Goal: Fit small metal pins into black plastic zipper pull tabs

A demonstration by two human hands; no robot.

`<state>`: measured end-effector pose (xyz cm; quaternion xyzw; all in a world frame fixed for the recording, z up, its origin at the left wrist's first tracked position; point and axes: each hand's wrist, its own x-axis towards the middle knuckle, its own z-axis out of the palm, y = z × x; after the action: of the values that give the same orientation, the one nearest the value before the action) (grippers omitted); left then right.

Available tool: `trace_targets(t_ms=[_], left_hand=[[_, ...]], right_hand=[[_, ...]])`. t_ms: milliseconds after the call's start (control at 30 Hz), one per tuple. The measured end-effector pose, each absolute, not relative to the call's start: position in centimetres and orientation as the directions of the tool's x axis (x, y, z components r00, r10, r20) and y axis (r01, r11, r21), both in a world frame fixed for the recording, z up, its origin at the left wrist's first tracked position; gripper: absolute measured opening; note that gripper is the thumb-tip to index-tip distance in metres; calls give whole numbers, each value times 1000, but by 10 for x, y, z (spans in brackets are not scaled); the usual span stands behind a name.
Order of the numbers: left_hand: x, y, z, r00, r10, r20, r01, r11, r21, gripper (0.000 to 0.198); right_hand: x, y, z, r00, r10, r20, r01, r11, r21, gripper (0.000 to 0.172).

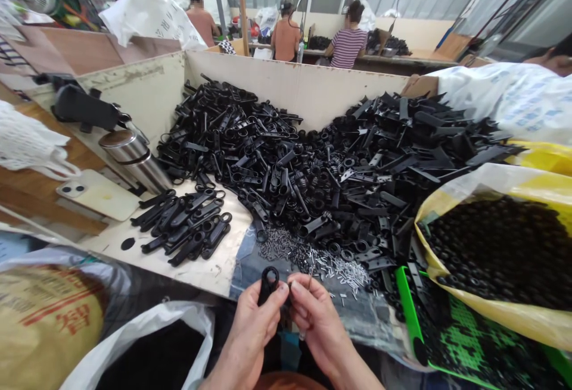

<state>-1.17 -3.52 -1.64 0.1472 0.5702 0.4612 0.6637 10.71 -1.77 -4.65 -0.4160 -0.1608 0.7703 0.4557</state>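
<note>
My left hand is closed around a black plastic part with a ring-shaped end, the ring pointing up and away from me. Close beside it, my right hand pinches with thumb and forefinger at the part's right side; whatever small piece it holds is hidden by the fingers. Just beyond the hands lie small silver pins and a patch of small dark grey pieces. A large heap of black plastic parts rises behind them. Similar ring-ended parts lie grouped on the board to the left.
A steel flask and a phone stand at the left. Right of me, a yellow-edged sack of black rings overlaps a green basket. A white sack opens at lower left. Several people sit beyond the low wall.
</note>
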Motion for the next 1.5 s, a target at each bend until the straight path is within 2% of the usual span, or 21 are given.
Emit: trace_targets(t_ms=[233, 467, 533, 633, 700, 767, 900, 1067, 1267, 1400, 1500], left_hand=[[-11, -34, -22, -62, 794, -604, -422, 528, 737, 50], [-13, -33, -18, -49, 796, -603, -432, 527, 732, 49], [-14, -34, -18, -46, 794, -606, -445, 527, 724, 50], [-15, -35, -19, -47, 779, -625, -479, 532, 699, 50], [-15, -34, -21, -25, 771, -636, -509, 538, 672, 50], [-13, -31, -22, 26, 758, -652, -557, 553, 620, 49], [-8, -27, -23, 103, 707, -700, -633, 589, 502, 53], [-4, -31, -26, 164, 674, -720, -639, 629, 443, 55], [-3, -36, -23, 231, 663, -712, -550, 693, 467, 44], [-8, -37, -15, 291, 672, -681, -503, 713, 489, 31], [-15, -40, -10, 299, 687, -662, -431, 717, 548, 35]], right_hand=[[109, -17, -49, -214, 823, -526, -594, -537, -599, 37], [109, -18, -47, -223, 844, -488, -534, -525, -663, 37], [111, -17, -47, -186, 886, -425, -445, -461, -768, 35], [120, -14, -44, -127, 973, -193, -185, -214, -959, 28], [127, -12, -41, -138, 989, -48, -29, -53, -998, 23], [134, -10, -38, -151, 988, 15, 51, 23, -998, 19], [143, -10, -37, -148, 987, 59, 112, 76, -991, 13], [151, -14, -41, -176, 974, 139, 214, 176, -961, 11], [159, -15, -44, -222, 952, 210, 288, 270, -919, 9], [162, -13, -43, -203, 963, 178, 323, 238, -916, 9], [163, -10, -41, -236, 954, 183, 341, 258, -904, 8]])
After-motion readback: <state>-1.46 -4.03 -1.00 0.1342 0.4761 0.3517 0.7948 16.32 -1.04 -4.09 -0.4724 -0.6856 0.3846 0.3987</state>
